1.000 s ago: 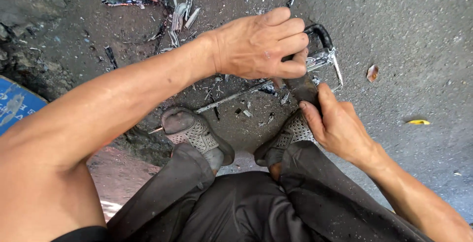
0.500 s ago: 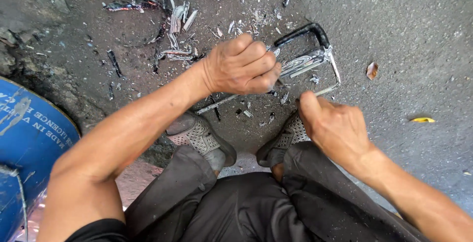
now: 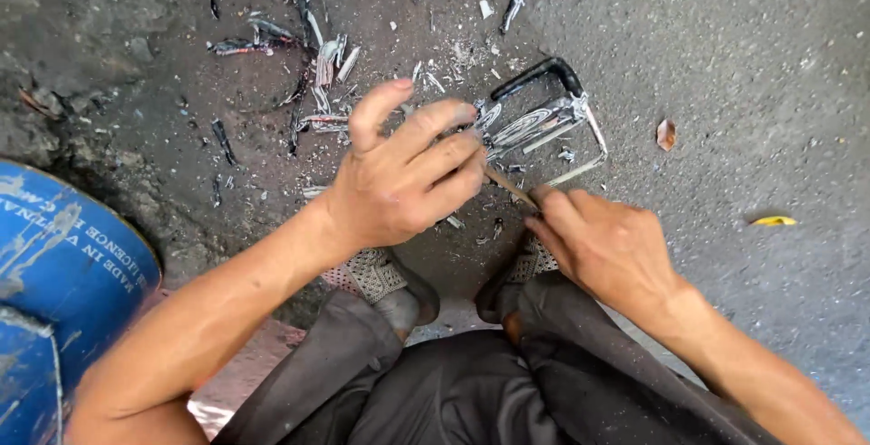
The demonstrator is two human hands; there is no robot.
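While a thin brown stick [image 3: 507, 188] is running slantwise between the two hands, the left hand [image 3: 403, 182] is closing its middle and ring fingers over the stick's upper end, with the forefinger and thumb lifting loose and apart above it. At the lower end, the right hand [image 3: 603, 250] is pinching the stick between thumb and curled fingers pressed together. The stick is hanging just above the gray concrete ground [image 3: 743, 64], in front of the person's shoes [image 3: 381, 277].

Just beyond the left fingertips, a clear plastic package [image 3: 530, 125] with a swirled print is lying flat, crossed by a black curved handle [image 3: 535, 76] and edged by a bent metal wire frame [image 3: 594, 146]. Silvery and dark scraps [image 3: 322, 60] are lying scattered over the ground farther out, thickest toward the upper left.

At the far left edge, a blue drum [image 3: 63, 291] is standing, round-walled, bearing pale lettering across its side; what is inside cannot be told. Off to the right, a dry brown leaf [image 3: 666, 133] and a small yellow scrap [image 3: 772, 221] are lying well apart from the hands. Dark trousers [image 3: 453, 382] are filling the bottom of the view.
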